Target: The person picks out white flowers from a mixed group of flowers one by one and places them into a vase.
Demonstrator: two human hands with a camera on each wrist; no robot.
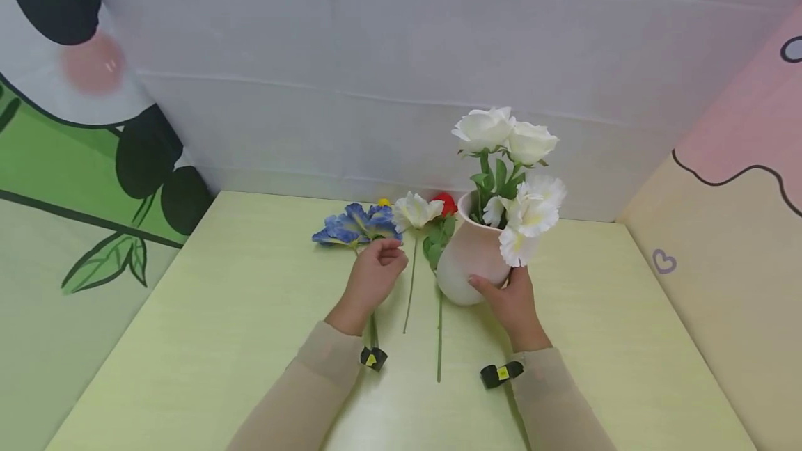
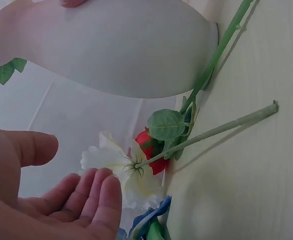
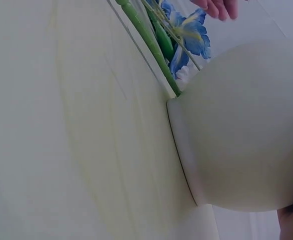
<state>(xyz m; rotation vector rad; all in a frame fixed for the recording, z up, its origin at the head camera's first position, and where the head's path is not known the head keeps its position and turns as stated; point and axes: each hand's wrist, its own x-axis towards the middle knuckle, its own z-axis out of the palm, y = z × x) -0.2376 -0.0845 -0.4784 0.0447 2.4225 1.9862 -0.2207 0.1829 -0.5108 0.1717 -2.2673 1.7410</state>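
My right hand (image 1: 516, 301) grips a pale pinkish-white vase (image 1: 464, 263) low on its right side, thumb across the front. In the right wrist view the vase's base is right at the tabletop. Two white roses (image 1: 485, 129) and a ruffled white flower (image 1: 532, 214) stand in it, the ruffled one leaning over the rim. To the left, my left hand (image 1: 379, 270) holds nothing, its fingers loosely bent, in front of a blue flower (image 1: 354, 225). A white flower (image 1: 416, 211) and a red flower (image 1: 445, 202) lie between that hand and the vase.
A small yellow bloom (image 1: 384, 202) shows behind the blue flower. Green stems (image 1: 439, 339) stretch toward the front of the pale yellow table (image 1: 238, 312). A white cloth wall (image 1: 282, 131) stands along the back, with printed panels at both sides.
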